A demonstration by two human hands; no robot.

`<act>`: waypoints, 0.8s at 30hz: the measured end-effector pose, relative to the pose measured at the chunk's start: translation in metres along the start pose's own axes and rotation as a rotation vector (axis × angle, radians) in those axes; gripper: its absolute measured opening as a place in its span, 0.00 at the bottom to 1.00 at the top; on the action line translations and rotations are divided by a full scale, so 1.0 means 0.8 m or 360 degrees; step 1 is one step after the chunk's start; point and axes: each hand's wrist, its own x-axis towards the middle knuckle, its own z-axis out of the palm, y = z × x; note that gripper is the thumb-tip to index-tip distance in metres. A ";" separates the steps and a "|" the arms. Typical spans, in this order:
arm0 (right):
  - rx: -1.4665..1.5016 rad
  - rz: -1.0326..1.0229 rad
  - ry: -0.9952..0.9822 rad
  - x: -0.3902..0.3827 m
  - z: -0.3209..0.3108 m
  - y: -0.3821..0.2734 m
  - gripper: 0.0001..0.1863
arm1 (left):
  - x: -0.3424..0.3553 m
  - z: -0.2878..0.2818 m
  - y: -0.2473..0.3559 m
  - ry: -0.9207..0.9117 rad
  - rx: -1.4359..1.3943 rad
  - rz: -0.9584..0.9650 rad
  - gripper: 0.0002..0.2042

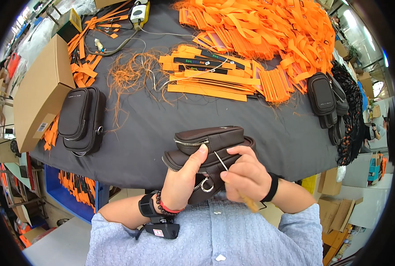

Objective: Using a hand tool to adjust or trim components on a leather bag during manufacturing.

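- Gripping a dark brown pouch (215, 148) at the near edge of the table (135, 146), the left hand (182, 184) is wrapped tight around its lower end, thumb pressed up on the front just below the top zipper.
- Over on the other side, the right hand (244, 175) is curled shut round a thin metal pick (221, 161) with a wooden handle, tip right against the pouch's front, very near that left thumb.
- Risk one, as I read it: a slip of the point could jab the thumb, because the two sit almost touching.
- Risk two: pushing too hard might scratch or pierce the fabric, or snag the zipper teeth.
- Risk three: the pouch hangs half off the table edge, so a loosened grip could drop it.
- Containers now: the held pouch looks zipped shut, contents hidden.
- A black pouch (81, 119) lies closed at the left; more black pouches (325, 99) are stacked at the right, insides unseen.
- A cardboard box (40, 95) sits at far left, its inside not visible.
- Orange straps (268, 31) are heaped loose across the back, in no container.
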 end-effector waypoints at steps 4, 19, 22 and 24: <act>0.0419 0.0346 0.0192 0.008 -0.007 -0.013 0.05 | -0.004 -0.002 -0.006 -0.0050 -0.0004 0.0029 0.15; 0.0538 0.0842 0.0195 0.025 -0.031 -0.035 0.03 | -0.008 0.001 -0.011 -0.0228 0.0234 0.0234 0.15; 0.0552 0.0873 0.0175 0.026 -0.034 -0.035 0.03 | -0.008 0.000 -0.011 -0.0234 0.0247 0.0192 0.15; 0.0561 0.0900 0.0159 0.026 -0.036 -0.035 0.03 | -0.009 0.000 -0.010 -0.0235 0.0272 0.0195 0.15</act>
